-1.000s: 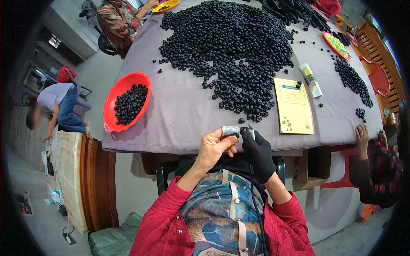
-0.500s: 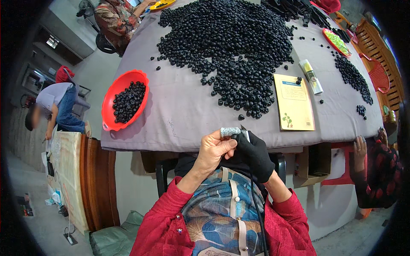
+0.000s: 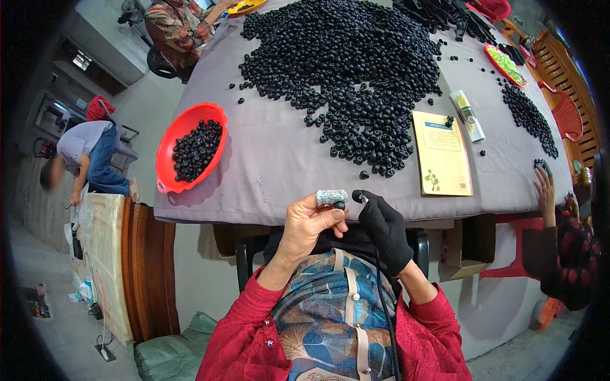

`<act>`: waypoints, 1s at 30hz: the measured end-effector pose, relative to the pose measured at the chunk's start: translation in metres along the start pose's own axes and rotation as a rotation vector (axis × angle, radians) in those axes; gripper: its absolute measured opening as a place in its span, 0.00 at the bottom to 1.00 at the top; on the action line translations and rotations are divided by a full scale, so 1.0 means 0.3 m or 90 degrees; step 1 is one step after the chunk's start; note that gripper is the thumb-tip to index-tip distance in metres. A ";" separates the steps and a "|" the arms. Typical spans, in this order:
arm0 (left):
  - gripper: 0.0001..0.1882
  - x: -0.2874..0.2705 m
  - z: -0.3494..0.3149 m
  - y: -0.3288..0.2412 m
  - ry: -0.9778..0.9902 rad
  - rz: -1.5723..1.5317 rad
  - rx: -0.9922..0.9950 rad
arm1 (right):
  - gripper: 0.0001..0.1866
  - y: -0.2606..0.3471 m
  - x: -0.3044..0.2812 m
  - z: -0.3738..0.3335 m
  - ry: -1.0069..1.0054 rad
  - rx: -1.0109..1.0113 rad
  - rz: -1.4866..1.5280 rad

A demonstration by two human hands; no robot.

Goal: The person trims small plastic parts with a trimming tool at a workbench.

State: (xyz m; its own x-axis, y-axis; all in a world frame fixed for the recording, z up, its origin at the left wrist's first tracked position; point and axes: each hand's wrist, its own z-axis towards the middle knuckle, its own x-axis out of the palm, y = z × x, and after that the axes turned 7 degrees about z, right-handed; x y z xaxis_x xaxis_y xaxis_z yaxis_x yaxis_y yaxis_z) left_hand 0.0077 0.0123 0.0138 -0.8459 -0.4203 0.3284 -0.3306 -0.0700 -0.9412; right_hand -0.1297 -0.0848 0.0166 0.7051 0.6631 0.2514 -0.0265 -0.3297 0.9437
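My left hand [image 3: 305,225] is closed in a pinch just past the table's near edge. Between thumb and fingers it holds a small black bead-like piece [image 3: 339,205]. Silvery speckled wrapping [image 3: 332,196] covers its index finger. To its right, apart from it, my right hand [image 3: 387,232] wears a black glove and is closed round a small tool with a metallic tip [image 3: 363,199]; most of that tool is hidden in the glove. A dark cord [image 3: 383,286] runs down from that hand across my patterned apron. Similar black pieces form a large pile [image 3: 343,70] ahead.
A red scalloped bowl [image 3: 166,149] of black pieces stands at left. A yellow booklet [image 3: 443,162] and a white tube [image 3: 467,114] lie right of the pile. Another person's hand [image 3: 544,189] reaches over the right edge; a person [image 3: 178,32] sits far left, another [image 3: 95,152] bends over.
My hands have moved apart, the right one going right with its tool. The black piece now shows in my left fingers. The other person's hand at right has risen onto the table's edge.
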 end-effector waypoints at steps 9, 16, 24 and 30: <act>0.07 -0.015 -0.017 -0.011 -0.001 -0.119 -0.021 | 0.14 0.010 0.031 -0.046 0.105 -0.188 -0.184; 0.09 -0.013 -0.027 0.005 0.017 -0.148 -0.031 | 0.15 0.041 0.042 -0.053 0.106 -0.212 -0.284; 0.10 -0.005 -0.030 0.006 0.042 -0.162 -0.045 | 0.15 0.032 0.041 -0.053 0.089 -0.209 -0.274; 0.10 0.001 -0.033 0.005 0.043 -0.190 -0.052 | 0.15 0.033 0.040 -0.054 0.092 -0.216 -0.252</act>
State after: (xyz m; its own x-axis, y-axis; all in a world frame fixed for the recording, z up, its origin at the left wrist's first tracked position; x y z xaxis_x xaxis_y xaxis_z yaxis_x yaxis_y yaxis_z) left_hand 0.0028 0.0210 0.0131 -0.7314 -0.3302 0.5967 -0.5990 -0.1073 -0.7935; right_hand -0.1331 -0.0692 0.0326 0.6034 0.7863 -0.1327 -0.0234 0.1838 0.9827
